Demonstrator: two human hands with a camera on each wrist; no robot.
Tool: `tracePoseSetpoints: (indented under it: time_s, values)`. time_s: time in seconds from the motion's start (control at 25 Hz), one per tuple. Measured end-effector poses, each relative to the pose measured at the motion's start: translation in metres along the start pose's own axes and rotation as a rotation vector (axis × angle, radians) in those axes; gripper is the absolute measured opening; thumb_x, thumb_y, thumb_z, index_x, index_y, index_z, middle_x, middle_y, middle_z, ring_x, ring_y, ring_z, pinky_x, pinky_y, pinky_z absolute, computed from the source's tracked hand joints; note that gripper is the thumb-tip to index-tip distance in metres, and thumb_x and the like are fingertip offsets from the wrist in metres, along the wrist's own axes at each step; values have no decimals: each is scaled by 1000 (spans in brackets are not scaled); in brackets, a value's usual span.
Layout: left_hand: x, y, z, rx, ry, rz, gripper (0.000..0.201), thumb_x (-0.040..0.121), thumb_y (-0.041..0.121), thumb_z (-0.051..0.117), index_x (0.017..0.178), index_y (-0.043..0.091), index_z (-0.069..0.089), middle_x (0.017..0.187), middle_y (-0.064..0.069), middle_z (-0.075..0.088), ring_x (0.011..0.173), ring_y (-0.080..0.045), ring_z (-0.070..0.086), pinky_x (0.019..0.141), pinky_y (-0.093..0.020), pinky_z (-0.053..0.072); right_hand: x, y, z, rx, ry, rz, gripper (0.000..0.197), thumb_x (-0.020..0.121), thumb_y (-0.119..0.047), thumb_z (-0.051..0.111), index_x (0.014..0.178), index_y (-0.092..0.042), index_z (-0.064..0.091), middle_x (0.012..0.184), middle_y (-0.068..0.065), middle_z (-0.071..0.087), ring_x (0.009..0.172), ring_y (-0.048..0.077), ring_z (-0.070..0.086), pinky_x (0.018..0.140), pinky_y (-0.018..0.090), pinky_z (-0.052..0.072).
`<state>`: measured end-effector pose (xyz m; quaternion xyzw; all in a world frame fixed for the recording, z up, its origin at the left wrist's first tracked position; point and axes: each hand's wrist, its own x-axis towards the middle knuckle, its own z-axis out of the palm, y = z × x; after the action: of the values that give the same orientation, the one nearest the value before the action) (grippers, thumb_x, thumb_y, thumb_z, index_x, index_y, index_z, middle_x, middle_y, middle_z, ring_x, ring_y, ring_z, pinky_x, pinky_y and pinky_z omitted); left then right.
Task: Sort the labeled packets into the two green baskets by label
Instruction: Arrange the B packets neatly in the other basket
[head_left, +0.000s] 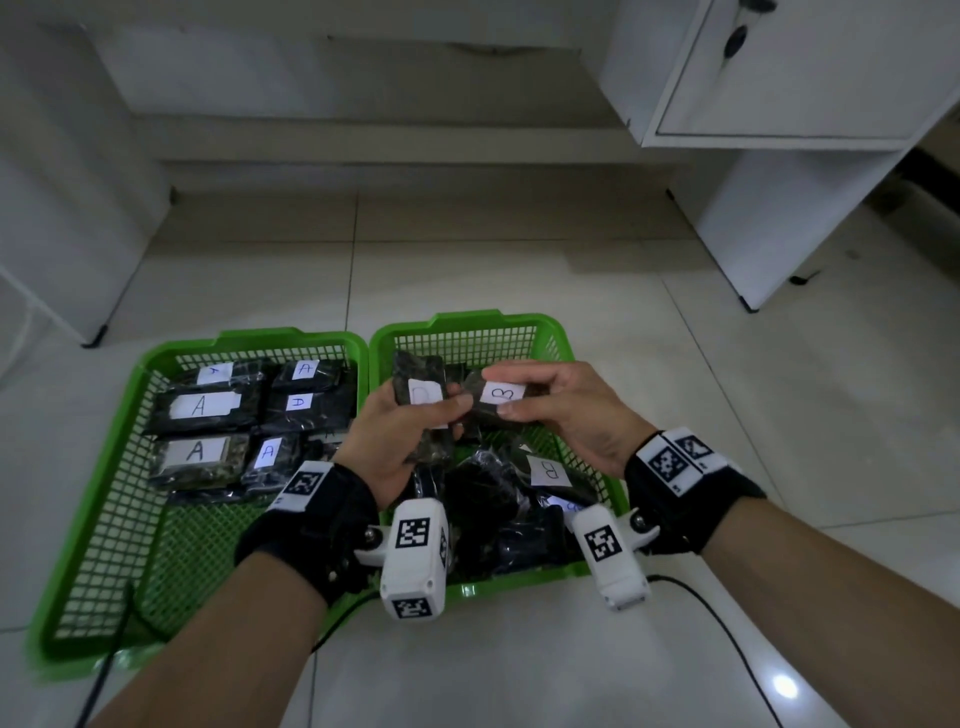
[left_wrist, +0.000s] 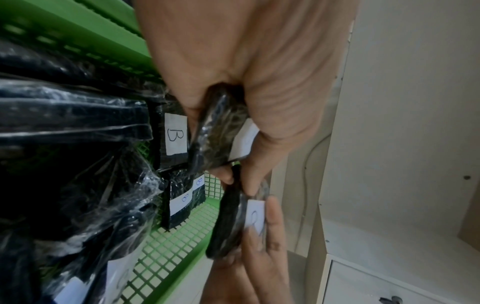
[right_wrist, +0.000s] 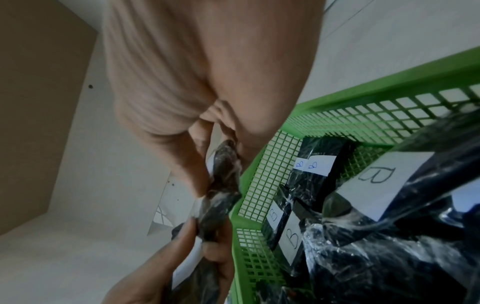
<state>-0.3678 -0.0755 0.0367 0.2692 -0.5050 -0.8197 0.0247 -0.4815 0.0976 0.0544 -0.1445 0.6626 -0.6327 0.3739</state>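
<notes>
Two green baskets stand side by side on the floor. The left basket (head_left: 104, 467) holds several dark packets labelled A (head_left: 200, 405). The right basket (head_left: 467, 323) holds a pile of dark packets labelled B (head_left: 548, 470). Above the right basket, my left hand (head_left: 441, 415) grips a dark packet (head_left: 423, 364); my thumb hides the letter on its white label. My right hand (head_left: 506, 402) pinches a smaller packet labelled B (head_left: 503, 393) right beside it. In the left wrist view the left-hand packet (left_wrist: 215, 139) meets the right-hand packet (left_wrist: 228, 226) end to end.
A white cabinet (head_left: 779, 104) stands at the back right and white furniture (head_left: 62, 208) at the left. A black cable (head_left: 717, 618) trails over the tiled floor near my right forearm. Behind the baskets is open tile floor.
</notes>
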Motion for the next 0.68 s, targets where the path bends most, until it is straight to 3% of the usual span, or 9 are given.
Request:
tracePoseSetpoints:
  time_s: [0.08, 0.16, 0.28, 0.4, 0.48, 0.56, 0.68]
  values:
    - [0, 0, 3, 24, 48, 49, 47, 75, -7, 74, 119, -12, 57, 107, -25, 67, 80, -31, 64, 73, -38, 56, 3, 0, 3, -56, 76, -43, 47, 74, 17, 75, 114, -7, 71, 118, 6, 72, 106, 23, 70, 94, 37, 58]
    - [2, 2, 4, 19, 61, 47, 42, 75, -8, 73, 116, -7, 61, 107, -21, 71, 86, -34, 67, 79, -42, 56, 5, 0, 5, -47, 148, -68, 53, 72, 18, 77, 115, -9, 63, 112, 7, 71, 100, 23, 72, 88, 41, 61]
    - [5, 7, -2, -199, 27, -48, 31, 92, 13, 61, 118, -4, 60, 111, -19, 70, 95, -31, 66, 78, -41, 55, 7, 0, 6, 44, 167, -36, 52, 77, 16, 74, 119, -11, 62, 112, 12, 73, 100, 29, 73, 88, 45, 61]
    - [13, 18, -15, -359, 15, -67, 41, 101, 25, 38, 126, -4, 51, 116, -21, 69, 109, -36, 66, 72, -42, 58, 12, -2, -5, 166, 191, -4, 54, 83, 14, 66, 127, -17, 67, 124, 18, 64, 106, 37, 69, 88, 48, 60]
    - [20, 32, -21, -178, 8, -45, 37, 104, 26, 37, 128, 2, 52, 115, -19, 70, 105, -34, 69, 69, -40, 59, 18, -3, -17, 257, 194, 44, 56, 84, 14, 62, 131, -18, 66, 129, 21, 60, 108, 38, 67, 87, 48, 61]
    - [32, 45, -26, 205, 54, 40, 32, 104, 29, 45, 125, 9, 58, 107, -12, 71, 93, -29, 70, 71, -41, 59, 25, -4, -29, 310, 220, 84, 55, 83, 14, 57, 130, -13, 65, 130, 24, 58, 106, 37, 66, 81, 45, 61]
    - [53, 61, -28, 731, 130, 162, 29, 101, 33, 49, 113, 11, 64, 98, -8, 68, 87, -27, 64, 86, -49, 55, 36, -5, -38, 338, 299, 137, 53, 80, 16, 48, 123, -8, 68, 127, 25, 60, 95, 34, 67, 71, 42, 61]
